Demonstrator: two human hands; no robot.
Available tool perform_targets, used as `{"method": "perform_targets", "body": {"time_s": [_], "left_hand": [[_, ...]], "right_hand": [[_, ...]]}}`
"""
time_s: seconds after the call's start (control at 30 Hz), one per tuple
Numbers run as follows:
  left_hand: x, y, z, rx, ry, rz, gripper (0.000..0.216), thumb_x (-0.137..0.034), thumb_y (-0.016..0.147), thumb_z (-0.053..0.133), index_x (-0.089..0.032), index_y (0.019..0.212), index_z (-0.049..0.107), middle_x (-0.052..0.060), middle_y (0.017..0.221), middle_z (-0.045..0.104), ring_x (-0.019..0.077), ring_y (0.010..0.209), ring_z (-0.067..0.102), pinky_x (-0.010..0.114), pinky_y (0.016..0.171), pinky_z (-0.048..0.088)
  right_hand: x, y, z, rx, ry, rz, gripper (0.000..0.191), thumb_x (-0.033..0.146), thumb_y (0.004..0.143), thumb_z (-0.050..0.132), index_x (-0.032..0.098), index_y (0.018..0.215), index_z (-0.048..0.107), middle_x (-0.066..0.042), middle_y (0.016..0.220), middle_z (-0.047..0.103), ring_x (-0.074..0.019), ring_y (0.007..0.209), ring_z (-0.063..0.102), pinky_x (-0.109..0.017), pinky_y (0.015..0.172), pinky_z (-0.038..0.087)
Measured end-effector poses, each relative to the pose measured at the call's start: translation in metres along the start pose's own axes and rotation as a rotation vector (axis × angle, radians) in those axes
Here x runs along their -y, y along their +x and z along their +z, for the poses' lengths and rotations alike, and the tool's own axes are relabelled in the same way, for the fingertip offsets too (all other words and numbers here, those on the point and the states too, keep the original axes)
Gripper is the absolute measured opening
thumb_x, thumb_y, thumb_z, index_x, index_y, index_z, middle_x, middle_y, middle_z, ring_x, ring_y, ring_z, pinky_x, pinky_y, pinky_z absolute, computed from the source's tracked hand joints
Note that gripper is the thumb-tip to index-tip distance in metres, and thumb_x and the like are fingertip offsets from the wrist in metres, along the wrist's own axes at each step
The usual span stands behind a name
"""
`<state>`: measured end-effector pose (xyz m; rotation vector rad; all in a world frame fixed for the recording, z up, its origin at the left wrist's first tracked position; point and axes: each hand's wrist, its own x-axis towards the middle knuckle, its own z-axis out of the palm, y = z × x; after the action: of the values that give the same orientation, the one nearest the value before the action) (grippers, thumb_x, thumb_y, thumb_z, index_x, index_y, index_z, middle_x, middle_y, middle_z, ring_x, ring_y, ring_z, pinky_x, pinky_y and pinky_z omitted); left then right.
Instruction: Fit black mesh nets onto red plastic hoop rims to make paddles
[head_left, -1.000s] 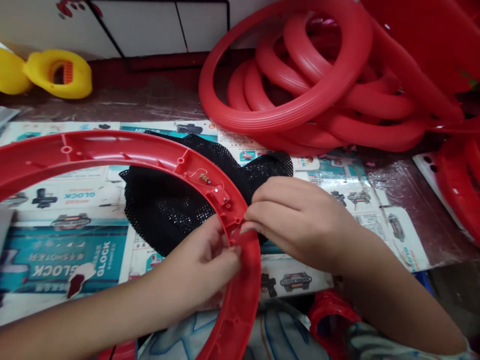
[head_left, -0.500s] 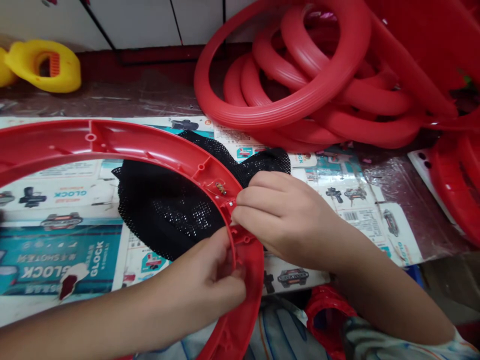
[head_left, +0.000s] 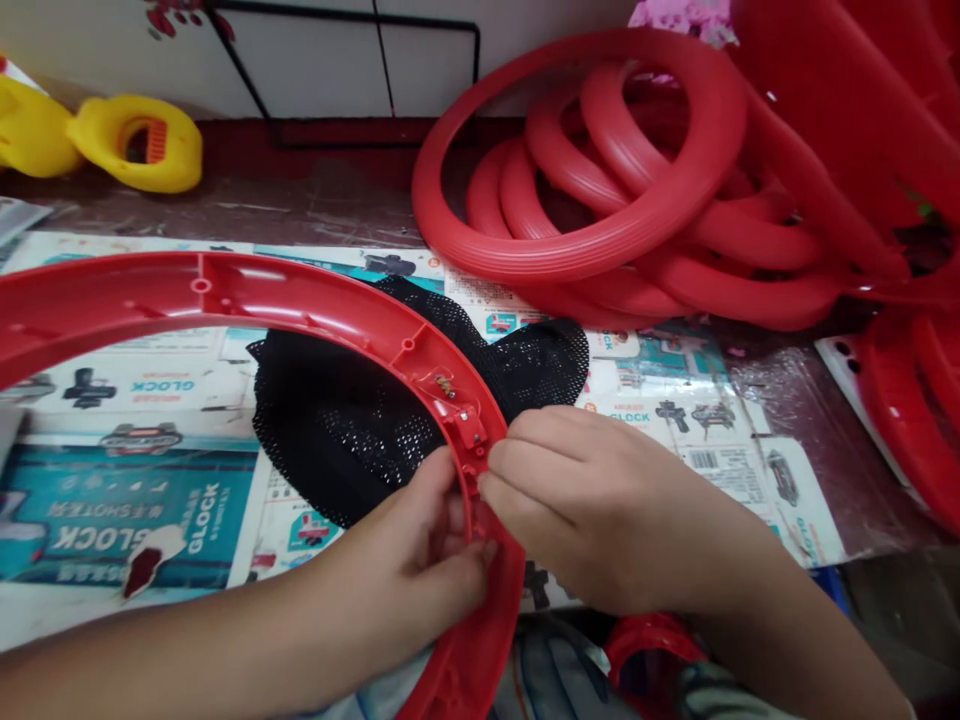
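A large hollow red plastic ring shell (head_left: 300, 298) lies open side up, with ribs and screw posts inside its channel. My left hand (head_left: 431, 555) is closed around its near right part, thumb over the channel and fingers under the inner rim. My right hand (head_left: 581, 500) is closed in a pinch at the outer rim, fingertips down in the channel; anything between them is hidden. Just beyond the fingertips sits a small red block (head_left: 470, 428) with shiny metal bits. A small coil of thin wire (head_left: 444, 385) lies beside it in the channel.
Black mesh fabric (head_left: 337, 430) lies under the ring on printed cardboard (head_left: 150, 510). Thick red rings (head_left: 540, 250) are piled at the back right. Yellow plastic pieces (head_left: 176, 170) stand at the back left. More red parts (head_left: 907, 400) are at the right edge.
My right hand has shifted toward me along the ring, uncovering the small red block. My left hand keeps its grip. The view has tilted slightly, so the background sits lower.
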<state>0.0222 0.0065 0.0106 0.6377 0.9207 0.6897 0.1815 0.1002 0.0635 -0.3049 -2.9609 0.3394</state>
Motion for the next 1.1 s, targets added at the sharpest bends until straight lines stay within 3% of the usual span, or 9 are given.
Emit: {"method": "perform_targets", "body": {"time_s": [0.13,0.27,0.43,0.5,0.7,0.83,0.93,1.0,1.1], "left_hand": [[0.0,0.001,-0.002,-0.025,0.232,0.025,0.035,-0.019,0.084,0.058,-0.023,0.117,0.049,0.002,0.101,0.065,0.0187,0.095,0.06,0.028,0.083,0.05],[0.003,-0.002,-0.007,-0.025,0.365,0.016,0.028,-0.022,0.086,0.057,-0.024,0.113,0.05,0.001,0.099,0.061,0.0189,0.095,0.056,0.027,0.081,0.048],[-0.006,-0.004,-0.002,0.07,0.105,-0.085,0.04,-0.028,0.087,0.059,-0.025,0.123,0.041,-0.001,0.091,0.056,0.0158,0.088,0.056,0.026,0.077,0.048],[-0.011,-0.004,0.002,0.069,-0.009,-0.078,0.046,-0.027,0.085,0.062,-0.025,0.125,0.039,-0.001,0.089,0.057,0.0133,0.083,0.056,0.024,0.076,0.049],[-0.01,-0.001,0.002,-0.01,-0.145,-0.017,0.055,-0.03,0.084,0.067,-0.026,0.129,0.036,-0.006,0.077,0.054,0.0068,0.059,0.049,0.016,0.054,0.041],[-0.007,0.001,-0.001,-0.061,-0.045,0.002,0.048,-0.034,0.088,0.061,-0.027,0.13,0.038,-0.004,0.08,0.058,0.007,0.054,0.049,0.017,0.05,0.041],[-0.01,-0.002,-0.001,-0.059,0.085,0.046,0.04,-0.035,0.091,0.058,-0.026,0.126,0.043,0.0,0.087,0.064,0.0103,0.061,0.057,0.019,0.053,0.046],[-0.016,-0.005,-0.003,-0.06,0.12,0.091,0.038,-0.035,0.088,0.062,-0.026,0.122,0.047,0.002,0.094,0.067,0.0131,0.072,0.062,0.021,0.061,0.05],[-0.034,-0.009,-0.01,-0.212,0.131,0.171,0.033,-0.034,0.085,0.067,-0.024,0.113,0.052,0.002,0.095,0.07,0.0158,0.083,0.067,0.022,0.071,0.054]], "right_hand": [[0.001,0.002,0.005,-0.069,0.039,-0.04,0.038,0.011,0.094,0.035,0.017,0.065,0.058,-0.001,0.067,0.05,-0.0152,0.064,0.035,-0.032,0.059,0.03],[-0.003,0.002,0.009,-0.147,0.041,-0.036,0.034,0.008,0.094,0.039,0.015,0.069,0.062,-0.003,0.072,0.056,-0.015,0.068,0.041,-0.03,0.062,0.036],[-0.014,0.0,0.013,-0.262,0.185,0.029,0.024,0.008,0.094,0.045,0.01,0.081,0.065,-0.007,0.083,0.065,-0.0142,0.08,0.053,-0.027,0.075,0.046],[-0.016,-0.001,0.014,-0.283,0.174,0.01,0.024,0.009,0.094,0.046,0.009,0.081,0.066,-0.008,0.084,0.065,-0.0144,0.079,0.053,-0.028,0.074,0.046],[-0.012,-0.001,0.014,-0.265,-0.001,-0.01,0.021,0.01,0.093,0.049,0.009,0.085,0.068,-0.007,0.077,0.065,-0.0155,0.07,0.048,-0.029,0.062,0.043],[-0.004,0.0,0.016,-0.195,0.05,0.032,0.025,0.012,0.094,0.044,0.01,0.083,0.066,-0.007,0.075,0.063,-0.0159,0.069,0.05,-0.03,0.062,0.043],[-0.001,-0.001,0.013,-0.192,0.099,0.052,0.025,0.013,0.094,0.043,0.01,0.087,0.067,-0.007,0.076,0.064,-0.016,0.068,0.052,-0.031,0.061,0.045],[-0.004,-0.004,0.009,-0.273,0.151,0.031,0.02,0.011,0.092,0.048,0.009,0.091,0.067,-0.007,0.078,0.066,-0.015,0.069,0.053,-0.03,0.062,0.045],[-0.013,-0.007,0.006,-0.45,0.26,0.065,0.015,0.008,0.088,0.054,0.01,0.096,0.067,-0.005,0.08,0.066,-0.0126,0.072,0.057,-0.027,0.067,0.048]]}}
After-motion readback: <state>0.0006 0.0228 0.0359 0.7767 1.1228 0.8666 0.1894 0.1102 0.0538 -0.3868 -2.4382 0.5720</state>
